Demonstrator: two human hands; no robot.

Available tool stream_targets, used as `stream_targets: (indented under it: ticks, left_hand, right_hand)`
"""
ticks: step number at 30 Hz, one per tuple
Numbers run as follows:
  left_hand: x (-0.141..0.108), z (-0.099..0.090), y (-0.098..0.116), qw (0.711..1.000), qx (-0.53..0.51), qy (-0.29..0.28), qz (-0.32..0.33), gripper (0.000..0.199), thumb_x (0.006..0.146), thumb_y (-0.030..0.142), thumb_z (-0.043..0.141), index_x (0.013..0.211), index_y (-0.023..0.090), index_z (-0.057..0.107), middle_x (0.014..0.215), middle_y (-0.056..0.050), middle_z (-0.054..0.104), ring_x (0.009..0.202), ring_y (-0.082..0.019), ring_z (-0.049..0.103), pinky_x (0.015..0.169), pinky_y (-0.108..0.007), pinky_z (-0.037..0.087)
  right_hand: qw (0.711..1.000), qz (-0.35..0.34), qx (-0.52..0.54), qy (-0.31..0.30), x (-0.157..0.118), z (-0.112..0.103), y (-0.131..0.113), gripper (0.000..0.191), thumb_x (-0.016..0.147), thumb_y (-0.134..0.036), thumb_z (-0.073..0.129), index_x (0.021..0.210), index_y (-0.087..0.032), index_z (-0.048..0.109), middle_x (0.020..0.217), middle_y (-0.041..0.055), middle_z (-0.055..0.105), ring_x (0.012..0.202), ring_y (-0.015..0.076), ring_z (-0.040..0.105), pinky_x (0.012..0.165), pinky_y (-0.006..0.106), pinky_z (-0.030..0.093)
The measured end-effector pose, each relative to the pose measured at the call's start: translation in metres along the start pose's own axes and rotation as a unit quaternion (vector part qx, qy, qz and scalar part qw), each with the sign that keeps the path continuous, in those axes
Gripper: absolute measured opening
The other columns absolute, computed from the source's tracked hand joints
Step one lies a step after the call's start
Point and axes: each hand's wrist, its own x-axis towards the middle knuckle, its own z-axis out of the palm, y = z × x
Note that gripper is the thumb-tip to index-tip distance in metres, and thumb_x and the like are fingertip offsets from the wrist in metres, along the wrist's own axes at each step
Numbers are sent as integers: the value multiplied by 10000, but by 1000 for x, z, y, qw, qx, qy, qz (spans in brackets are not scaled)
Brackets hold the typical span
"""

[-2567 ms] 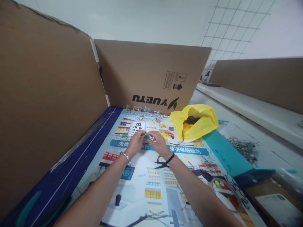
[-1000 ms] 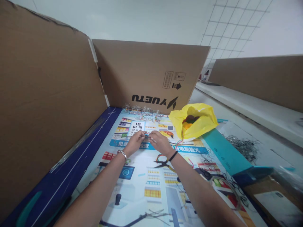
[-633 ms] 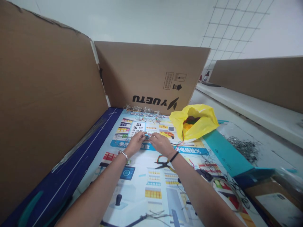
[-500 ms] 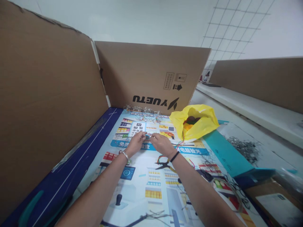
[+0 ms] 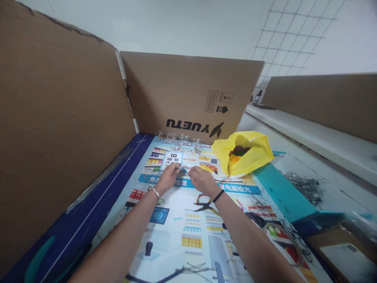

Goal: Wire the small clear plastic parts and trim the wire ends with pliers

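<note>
My left hand, with a silver bangle at the wrist, is closed in a pinch over the printed sheet. Facing it, my right hand, with a black band at the wrist, pinches too. Between the fingertips runs a small looped piece of thin wire; its ends are hidden in the fingers. Just below my right hand lie pliers with dark jaws, beside a coil of coloured wire. Coloured strands trail out of a yellow bag to the right.
Cardboard panels stand at the left and at the back. Tangled wire pieces lie along the back panel's foot. On the right are a teal strip, a heap of metal bits and loose wire loops.
My hands have drawn very slightly apart, and a little more of the wire shows between them. The whole view has shifted slightly; the pliers and bag stay in place.
</note>
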Motion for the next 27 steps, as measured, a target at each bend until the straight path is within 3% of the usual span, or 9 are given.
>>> stream_targets:
  ticks: [15,22,27]
  left_hand:
    - [-2,0,3,1000,-6,-19,2,84,798,145,433,742,200,462,1126,-90,599,1086,-197,535,929,-381,395]
    - [-3,-2,9,997,-23,-74,16,78,806,167,429,737,195,448,1117,-76,595,1073,-186,532,921,-369,396]
    - [-4,-4,11,992,-41,-113,25,65,801,164,412,746,194,427,1095,-80,586,1103,-192,508,905,-355,399]
  right_hand:
    - [997,-12,74,29,-5,2,4,247,703,-77,470,810,-223,638,960,35,611,836,145,565,735,257,452]
    - [990,66,102,75,-1,7,15,281,729,-45,415,849,-191,624,902,48,602,874,144,562,773,268,456]
    - [991,88,101,28,4,2,19,227,771,-129,484,898,-211,653,880,32,597,823,136,570,733,244,455]
